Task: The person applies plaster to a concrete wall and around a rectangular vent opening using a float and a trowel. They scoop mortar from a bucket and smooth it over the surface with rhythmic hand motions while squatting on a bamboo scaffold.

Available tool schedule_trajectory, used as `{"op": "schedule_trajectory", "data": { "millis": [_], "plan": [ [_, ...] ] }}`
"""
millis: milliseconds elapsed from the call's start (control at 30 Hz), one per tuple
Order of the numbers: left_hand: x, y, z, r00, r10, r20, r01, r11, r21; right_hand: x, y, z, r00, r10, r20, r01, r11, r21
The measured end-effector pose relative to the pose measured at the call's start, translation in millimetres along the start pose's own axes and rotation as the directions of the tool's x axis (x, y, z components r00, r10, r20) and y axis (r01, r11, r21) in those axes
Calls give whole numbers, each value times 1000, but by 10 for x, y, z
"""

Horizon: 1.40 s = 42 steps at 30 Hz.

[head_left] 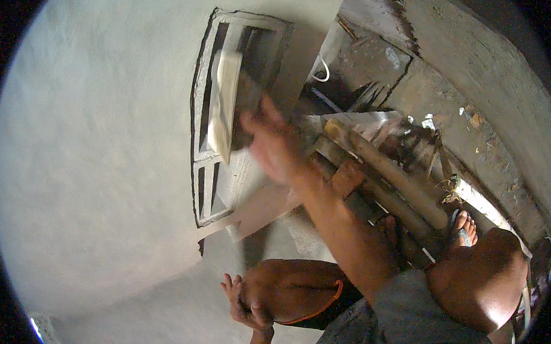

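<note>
My right hand (pixel 271 140), blurred by motion, is closed round the handle side of a plastering float (pixel 224 105) with a pale, flat, long board. The float's board is turned almost edge-on in front of a grey vent frame (pixel 233 33) set in the plastered wall. Dark slots show behind the float, and part of the frame is hidden by it. Lower down, my left hand (pixel 248 305) rests against my bent knee. Its fingers are apart and nothing is in it.
Smooth grey plaster (pixel 99 133) covers the wall at left. Thick bamboo poles (pixel 389 177) lie to the right, near my sandalled foot (pixel 463 229). A brown block (pixel 347 177) sits by the poles. Beyond them, scraps and sticks lie on the rough ground (pixel 439 87).
</note>
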State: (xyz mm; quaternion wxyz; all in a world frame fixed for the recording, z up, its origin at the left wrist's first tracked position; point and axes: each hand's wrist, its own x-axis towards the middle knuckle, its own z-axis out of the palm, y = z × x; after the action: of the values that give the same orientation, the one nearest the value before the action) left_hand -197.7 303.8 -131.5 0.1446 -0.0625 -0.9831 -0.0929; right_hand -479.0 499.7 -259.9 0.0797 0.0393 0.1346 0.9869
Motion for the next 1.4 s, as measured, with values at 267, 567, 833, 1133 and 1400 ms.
{"op": "schedule_trajectory", "data": {
  "millis": [267, 567, 833, 1133, 1400],
  "plan": [
    [-48, -81, -22, 1000, 9, -11, -9, 1000, -7, 233, -3, -7, 995, 47, 84, -25, 971, -237],
    [-106, -25, -55, 1000, 5, -25, -6, 1000, -7, -27, 72, -265, 996, -9, 88, 11, 1000, -16],
    [-91, -100, -53, 1000, -10, -20, 10, 1000, -18, 408, -179, -139, 990, 7, 140, -1, 999, -43],
    [-88, -81, -36, 999, -13, -31, 12, 999, -44, 22, 193, -120, 988, 153, 16, -111, 781, -615],
    [-91, -68, -52, 1000, -13, -22, 12, 999, -31, 206, -322, -184, 993, 108, 46, -108, 994, -5]
  ]
}}
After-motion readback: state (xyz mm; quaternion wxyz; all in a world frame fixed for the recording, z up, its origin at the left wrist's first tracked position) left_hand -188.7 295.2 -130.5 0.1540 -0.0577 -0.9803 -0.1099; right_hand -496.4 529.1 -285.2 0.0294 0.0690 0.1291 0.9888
